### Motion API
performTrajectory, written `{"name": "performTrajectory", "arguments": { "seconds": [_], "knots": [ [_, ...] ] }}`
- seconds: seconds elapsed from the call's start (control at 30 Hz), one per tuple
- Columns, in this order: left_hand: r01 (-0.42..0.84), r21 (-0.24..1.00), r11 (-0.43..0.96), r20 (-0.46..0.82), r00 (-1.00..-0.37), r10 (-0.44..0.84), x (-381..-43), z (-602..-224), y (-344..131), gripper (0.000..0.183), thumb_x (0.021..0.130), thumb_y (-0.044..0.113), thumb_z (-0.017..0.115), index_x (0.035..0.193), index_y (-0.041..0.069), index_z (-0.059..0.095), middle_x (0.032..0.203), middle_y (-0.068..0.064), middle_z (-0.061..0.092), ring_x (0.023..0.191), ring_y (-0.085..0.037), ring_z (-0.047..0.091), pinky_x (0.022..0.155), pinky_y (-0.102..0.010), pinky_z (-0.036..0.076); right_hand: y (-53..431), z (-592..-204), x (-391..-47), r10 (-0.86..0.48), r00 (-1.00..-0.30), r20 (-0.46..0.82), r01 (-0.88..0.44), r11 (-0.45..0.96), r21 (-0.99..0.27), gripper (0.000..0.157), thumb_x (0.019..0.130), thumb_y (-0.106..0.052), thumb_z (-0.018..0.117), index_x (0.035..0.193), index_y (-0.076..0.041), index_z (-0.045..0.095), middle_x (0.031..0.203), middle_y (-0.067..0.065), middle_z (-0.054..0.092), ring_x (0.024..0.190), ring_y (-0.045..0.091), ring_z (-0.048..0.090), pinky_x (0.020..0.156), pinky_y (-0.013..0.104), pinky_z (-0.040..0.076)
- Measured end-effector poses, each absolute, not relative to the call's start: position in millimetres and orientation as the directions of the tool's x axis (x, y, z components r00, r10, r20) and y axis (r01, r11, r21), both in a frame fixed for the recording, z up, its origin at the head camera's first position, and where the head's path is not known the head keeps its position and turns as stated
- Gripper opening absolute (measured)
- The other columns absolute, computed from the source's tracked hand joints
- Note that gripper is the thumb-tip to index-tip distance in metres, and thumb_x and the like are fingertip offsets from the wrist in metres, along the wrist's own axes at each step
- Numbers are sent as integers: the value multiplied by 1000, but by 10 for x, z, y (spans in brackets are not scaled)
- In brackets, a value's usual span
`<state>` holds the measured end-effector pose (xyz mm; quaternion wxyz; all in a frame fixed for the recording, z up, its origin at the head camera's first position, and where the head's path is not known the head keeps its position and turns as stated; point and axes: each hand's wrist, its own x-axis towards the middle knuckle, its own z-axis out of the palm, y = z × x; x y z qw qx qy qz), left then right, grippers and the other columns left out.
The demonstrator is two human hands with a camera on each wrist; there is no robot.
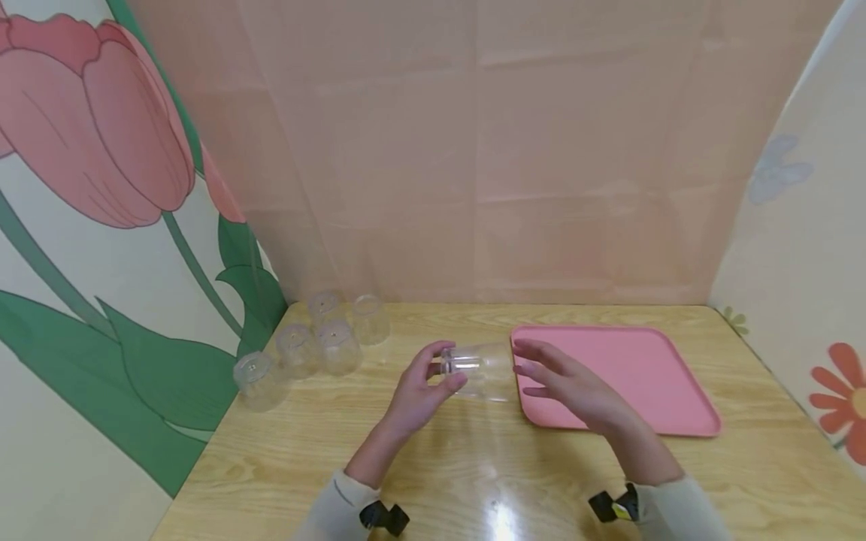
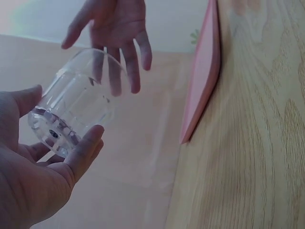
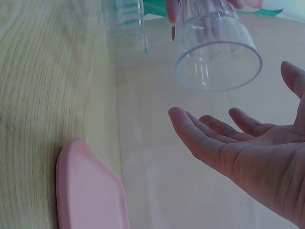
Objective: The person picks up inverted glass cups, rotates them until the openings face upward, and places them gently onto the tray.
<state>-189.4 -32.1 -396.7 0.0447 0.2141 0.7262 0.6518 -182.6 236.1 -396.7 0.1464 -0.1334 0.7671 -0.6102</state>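
A clear plastic cup point(image 1: 482, 370) is held on its side above the table, its base toward the left and its mouth toward the right. My left hand point(image 1: 421, 385) grips it round the base end, with thumb and fingers on opposite sides, as the left wrist view also shows on the cup point(image 2: 78, 102). Close to the cup's mouth, my right hand point(image 1: 571, 382) is spread with fingers extended and holds nothing. In the right wrist view a gap shows between the right hand's fingers point(image 3: 209, 138) and the cup's rim point(image 3: 219, 67).
Several clear cups point(image 1: 338, 347) stand upside down at the table's back left. A pink tray point(image 1: 629, 379) lies on the wooden table point(image 1: 433, 481) at the right, partly behind my right hand. A pinkish cloth point(image 1: 473, 150) hangs along the back edge, with patterned walls at both sides.
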Motion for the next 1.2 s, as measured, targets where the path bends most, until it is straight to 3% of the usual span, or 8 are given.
{"name": "performTrajectory", "arguments": {
  "seconds": [0.47,0.73,0.97,1.2],
  "knots": [
    [248,967,50,214,-908,360,-1885,-3975,-246,51,86,18,68,132,12,47,123,-11,53,111,-28,56,77,-30,54,2281,-3952,-1830,-368,-927,-76,-6,218,-976,58,96,-39,49,146,-23,24,147,-1,30,129,30,41,102,44,40],
    [247,968,39,216,-904,369,-1878,-3976,-224,51,86,17,68,132,11,46,125,-12,53,112,-28,55,77,-30,54,2242,-3924,-1824,-405,-914,-34,-46,187,-981,60,98,-33,47,148,-15,19,150,7,25,130,32,39,100,46,41],
    [253,967,37,222,-902,370,-1885,-3984,-199,51,86,17,67,132,11,46,124,-12,53,110,-28,56,77,-29,54,2211,-3902,-1826,-363,-929,-76,8,187,-982,58,96,-32,51,146,-22,23,145,1,33,124,26,46,99,44,43],
    [256,966,47,221,-901,373,-1882,-3971,-187,55,87,18,67,134,5,43,127,-11,51,110,-29,55,76,-29,54,2207,-3912,-1849,-386,-920,-58,-16,185,-983,62,95,-34,52,147,-19,21,145,8,32,125,32,44,99,45,42]
  ]
}}
